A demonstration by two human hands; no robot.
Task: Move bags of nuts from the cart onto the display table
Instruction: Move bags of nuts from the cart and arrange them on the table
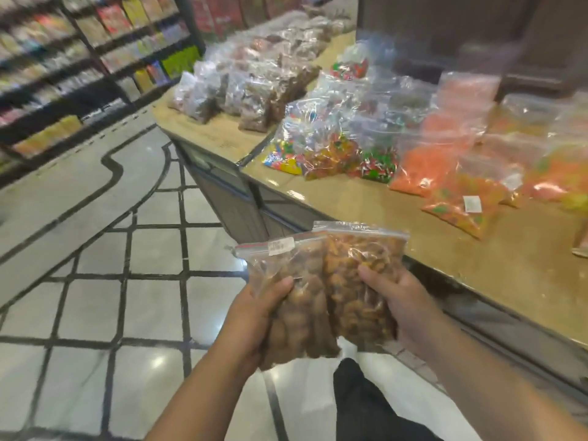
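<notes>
Our left hand (254, 316) grips a clear zip-top plastic bag of dark brown nuts (296, 307) round its lower half, thumb pressed across the front. Our right hand (404, 307) grips a clear zip-top plastic bag of orange-brown nuts (359, 281) the same way. The two bags touch side by side, upright, at the centre of our view, over the floor and just short of the table edge. We judge each bag fairly light, soft and shifting, with slick film, so a hold round the packed body seems safer than a pinch at the loose seal strip, which could slip or pop open. At 2 o'clock runs the tan-topped display table (477, 259); the stretch of top nearest us looks the natural landing spot. Further along, toward 1 o'clock, lie clear bags of multicoloured sweets (334, 154) and clear bags of orange snack (445, 160), and near 12 o'clock stand rows of clear bags of brown goods (254, 100). From 9 to 7 o'clock spreads a glossy pale tiled floor with dark lines (95, 281), and at 10 o'clock stand blurred dark shop shelves of packets (79, 58). A black trouser leg (359, 402) shows at 6 o'clock. We see no cart.
</notes>
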